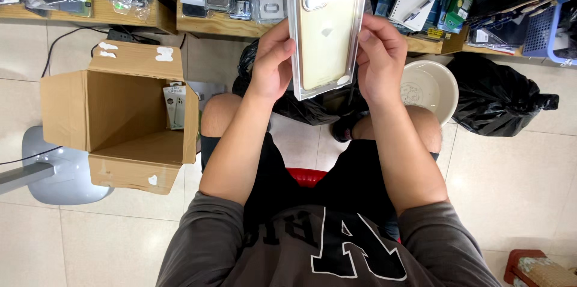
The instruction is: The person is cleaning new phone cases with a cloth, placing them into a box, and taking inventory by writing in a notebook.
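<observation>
Phone case pack (325,28) | upright, long axis vertical | left hand (271,64), right hand (378,61) clasp its edges

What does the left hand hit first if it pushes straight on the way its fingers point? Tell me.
Probably the low wooden shelf of packaged phone cases ahead; the left hand already grips the clear cream-coloured phone-case package. Depth unclear.

Two hands, the left (271,64) and the right (377,61), held one packaged phone case (324,25). One cardboard box (117,116) contained one small packet (175,105). Two black bags (496,94) and one pale basin (430,85) were on the floor.
</observation>
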